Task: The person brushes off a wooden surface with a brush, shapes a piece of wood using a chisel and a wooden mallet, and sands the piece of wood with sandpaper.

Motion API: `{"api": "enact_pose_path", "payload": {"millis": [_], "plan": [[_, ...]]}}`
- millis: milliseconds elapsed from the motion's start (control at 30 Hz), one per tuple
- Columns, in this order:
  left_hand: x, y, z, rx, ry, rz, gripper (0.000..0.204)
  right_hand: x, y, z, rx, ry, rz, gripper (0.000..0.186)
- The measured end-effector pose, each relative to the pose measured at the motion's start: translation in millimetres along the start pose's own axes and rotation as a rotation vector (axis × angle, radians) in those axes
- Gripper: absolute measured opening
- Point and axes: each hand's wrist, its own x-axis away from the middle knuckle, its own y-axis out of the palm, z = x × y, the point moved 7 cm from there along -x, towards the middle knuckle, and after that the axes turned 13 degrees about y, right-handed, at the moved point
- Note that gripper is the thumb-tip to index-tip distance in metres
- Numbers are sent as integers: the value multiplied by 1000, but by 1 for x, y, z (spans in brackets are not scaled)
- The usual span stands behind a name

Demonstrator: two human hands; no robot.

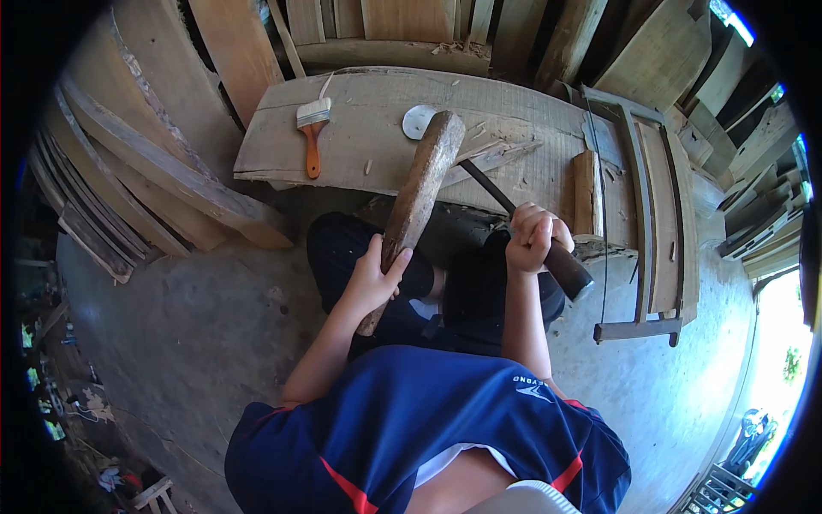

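Note:
My left hand (372, 278) is closed around the lower part of a long, rough wooden piece (424, 176), which slants up over the front edge of a plank bench (342, 94). In my right hand (538, 238) is a long dark chisel-like tool (490, 186) with a slim shaft and a thick round handle. Its far end reaches close to the wooden piece; I cannot tell whether they touch. Behind the wooden piece lie a white round lid-like disc (418, 122) and some split wood (497, 158). A brush (312, 137) with an orange handle rests on the bench's left part.
A frame saw (638, 206) leans at the bench's right end, beside a short wood block (587, 193). Curved boards (163, 171) stand at the left, and more planks (407, 19) line the back. Shavings are scattered over the bench. Below is a concrete floor (214, 317).

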Motion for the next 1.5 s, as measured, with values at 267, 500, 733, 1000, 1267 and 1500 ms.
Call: {"api": "enact_pose_path", "payload": {"millis": [267,500,733,1000,1267,1500], "plan": [[-3,3,-9,-4,-2,31,36,-24,16,9,36,63,7,35],[-12,11,-5,335,-147,-14,32,-71,46,48,275,232,116,36],[-14,11,1,387,-99,15,42,-110,90,50,424,215,45,32],[-2,-99,225,-288,790,293,43,-113,95,55,455,249,63,28],[-9,-98,266,-919,576,-188,45,-116,97,58,415,258,64,23],[6,-100,322,-404,865,168,37,-115,101,62,492,279,29,19]]}}
